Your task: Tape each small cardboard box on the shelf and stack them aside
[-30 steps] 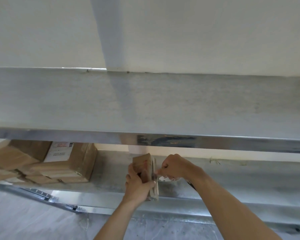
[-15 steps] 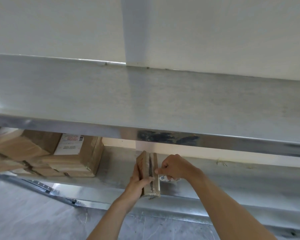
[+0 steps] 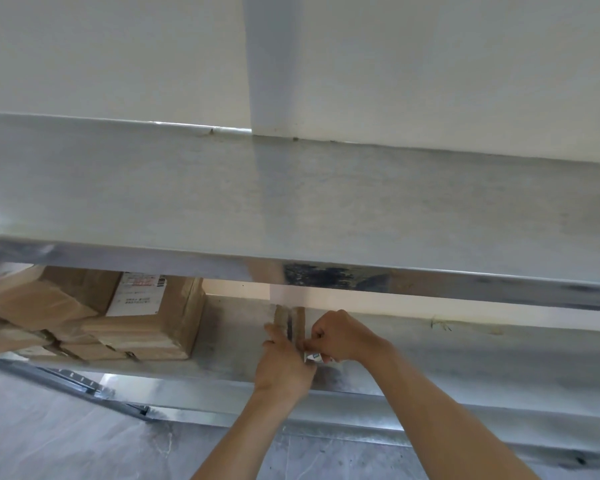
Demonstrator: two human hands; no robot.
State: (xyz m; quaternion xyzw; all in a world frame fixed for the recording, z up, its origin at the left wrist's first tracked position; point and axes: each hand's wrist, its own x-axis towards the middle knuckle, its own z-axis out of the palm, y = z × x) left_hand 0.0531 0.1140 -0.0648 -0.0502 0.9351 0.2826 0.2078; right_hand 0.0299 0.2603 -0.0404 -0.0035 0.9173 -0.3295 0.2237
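Note:
A small brown cardboard box stands on edge on the lower steel shelf, its seam facing me. My left hand covers its lower part and holds it from the left. My right hand is curled at the box's right side and pinches a tape roll, of which only a white and blue bit shows under the fingers. A stack of larger cardboard boxes sits on the same shelf to the left, one with a white label.
The upper steel shelf juts out above my hands and hides the back of the lower shelf. A pale wall with a column rises behind. Grey floor lies below the shelf's front rail.
The view has tilted down and shifted slightly. My left hand has slid up over more of the box; my right hand stays at its right side with the tape.

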